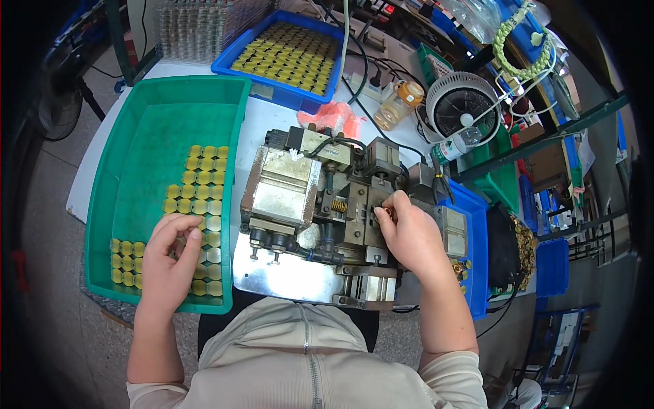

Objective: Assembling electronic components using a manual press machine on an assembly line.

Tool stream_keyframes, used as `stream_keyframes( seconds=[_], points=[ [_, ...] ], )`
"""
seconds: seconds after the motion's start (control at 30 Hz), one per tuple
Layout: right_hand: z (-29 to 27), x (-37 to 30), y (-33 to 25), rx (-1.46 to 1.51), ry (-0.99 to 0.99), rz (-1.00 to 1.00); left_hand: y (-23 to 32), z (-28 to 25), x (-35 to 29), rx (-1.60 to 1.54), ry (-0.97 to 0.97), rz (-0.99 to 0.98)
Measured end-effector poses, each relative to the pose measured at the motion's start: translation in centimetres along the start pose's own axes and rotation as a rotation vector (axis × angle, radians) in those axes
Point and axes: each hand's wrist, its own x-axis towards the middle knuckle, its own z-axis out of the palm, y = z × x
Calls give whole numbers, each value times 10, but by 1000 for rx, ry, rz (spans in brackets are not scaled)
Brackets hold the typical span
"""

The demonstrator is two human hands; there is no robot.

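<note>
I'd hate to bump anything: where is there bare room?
Free: inside the green tray, beyond its yellow pieces; smaller, the shiny plate bordering tray and machine. Crowded: around the right hand, and the far packed blue tray.

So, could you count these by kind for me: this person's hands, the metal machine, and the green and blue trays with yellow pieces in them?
Hands: 2 (left hand, right hand)
Metal machine: 1
Green tray with yellow pieces: 1
Blue trays with yellow pieces: 2 (back tray, right tray)
Total: 6
</note>
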Motion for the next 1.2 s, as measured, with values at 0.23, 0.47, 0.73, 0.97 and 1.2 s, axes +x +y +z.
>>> stream_keyframes(
  seconds=[0.23,0.47,0.73,0.97,1.2],
  points=[
    [-1,3,1,-15,-25,6,1,1,1,20,-4,1],
    [4,0,2,-106,11,-44,3,3,-1,42,7,-9],
    [-8,-15,14,-70,203,-351,2,1,-5,16,35,0],
    [8,-21,25,-31,215,-363,29,-3,2,47,7,96],
    [7,-19,30,-59,202,-369,97,46,45,122,-267,595]
  ],
)
